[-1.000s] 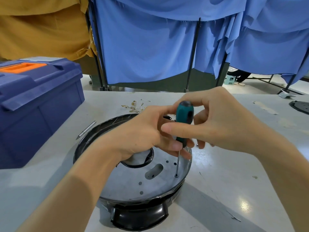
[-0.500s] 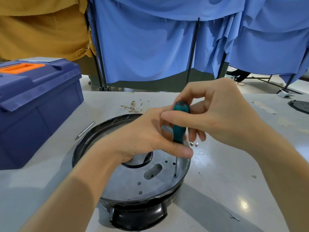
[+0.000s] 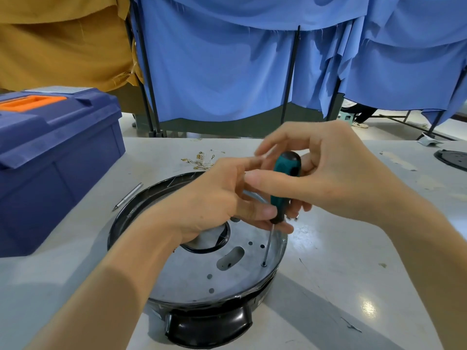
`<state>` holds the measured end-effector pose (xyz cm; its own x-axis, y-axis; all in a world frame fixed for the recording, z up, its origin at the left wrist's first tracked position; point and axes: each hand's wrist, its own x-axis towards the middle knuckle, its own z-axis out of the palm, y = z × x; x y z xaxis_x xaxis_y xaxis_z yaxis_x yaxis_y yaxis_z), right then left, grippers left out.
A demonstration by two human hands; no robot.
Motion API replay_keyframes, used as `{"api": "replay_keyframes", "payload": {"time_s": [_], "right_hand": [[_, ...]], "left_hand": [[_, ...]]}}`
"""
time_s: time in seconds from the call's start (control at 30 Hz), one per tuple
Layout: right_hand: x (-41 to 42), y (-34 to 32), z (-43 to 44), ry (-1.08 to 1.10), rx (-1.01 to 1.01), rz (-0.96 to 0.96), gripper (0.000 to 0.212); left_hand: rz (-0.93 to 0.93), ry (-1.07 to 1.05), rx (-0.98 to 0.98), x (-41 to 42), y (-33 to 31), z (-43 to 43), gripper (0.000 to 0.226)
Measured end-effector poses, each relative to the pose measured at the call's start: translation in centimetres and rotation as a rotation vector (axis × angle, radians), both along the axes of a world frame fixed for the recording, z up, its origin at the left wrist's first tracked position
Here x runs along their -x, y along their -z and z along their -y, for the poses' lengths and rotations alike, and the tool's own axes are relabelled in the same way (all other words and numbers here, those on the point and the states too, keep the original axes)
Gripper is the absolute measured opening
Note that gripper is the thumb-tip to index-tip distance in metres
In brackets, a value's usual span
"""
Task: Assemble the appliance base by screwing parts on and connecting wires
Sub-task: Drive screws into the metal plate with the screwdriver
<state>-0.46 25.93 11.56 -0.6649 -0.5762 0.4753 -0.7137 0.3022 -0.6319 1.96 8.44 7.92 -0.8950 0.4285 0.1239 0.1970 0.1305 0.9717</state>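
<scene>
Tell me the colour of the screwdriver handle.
Teal green, with a black end cap; the screwdriver handle shows best in the head view.

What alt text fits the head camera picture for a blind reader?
The left hand and right hand hold a green-handled screwdriver, its tip at a hole near the edge of a metal plate in a black appliance base. A blue toolbox stands to the left on the table; blue curtains hang behind.

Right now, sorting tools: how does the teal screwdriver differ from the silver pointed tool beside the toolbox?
The screwdriver stands nearly upright, gripped by the right hand; the silver tool lies flat on the table, untouched. The screwdriver has a thick teal-and-black handle; the silver tool is bare and slim. Both have metal tips.
</scene>
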Motion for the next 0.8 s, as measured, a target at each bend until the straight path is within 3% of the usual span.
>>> {"api": "replay_keyframes", "payload": {"time_s": [0.1,0.23,0.4,0.53,0.6,0.73,0.8], "right_hand": [[0.2,0.1,-0.2,-0.051,0.020,0.038,0.020],[0.2,0.0,0.1,0.071,-0.044,-0.065,0.050],[0.0,0.0,-0.3,-0.032,-0.015,-0.014,0.022],[0.0,0.6,0.9,0.096,-0.051,-0.139,0.050],[0.1,0.3,0.6,0.004,-0.044,-0.035,0.042],[0.2,-0.1,-0.5,-0.164,0.022,0.126,0.007],[0.3,0.1,-0.2,-0.096,0.045,0.071,0.014]], "left_hand": [[-0.012,-0.019,0.033,0.0,-0.2,0.0,0.050],[-0.040,-0.064,0.045,-0.1,-0.1,-0.3,0.045],[-0.034,-0.031,0.066,0.1,-0.3,0.1,0.055],[-0.086,-0.027,0.112,-0.2,-0.3,-0.7,0.043],[-0.072,-0.032,0.074,-0.1,-0.1,-0.6,0.038],[-0.008,0.005,0.021,0.1,0.0,0.0,0.045],[-0.060,-0.036,0.065,0.0,-0.1,-0.4,0.043]]}}
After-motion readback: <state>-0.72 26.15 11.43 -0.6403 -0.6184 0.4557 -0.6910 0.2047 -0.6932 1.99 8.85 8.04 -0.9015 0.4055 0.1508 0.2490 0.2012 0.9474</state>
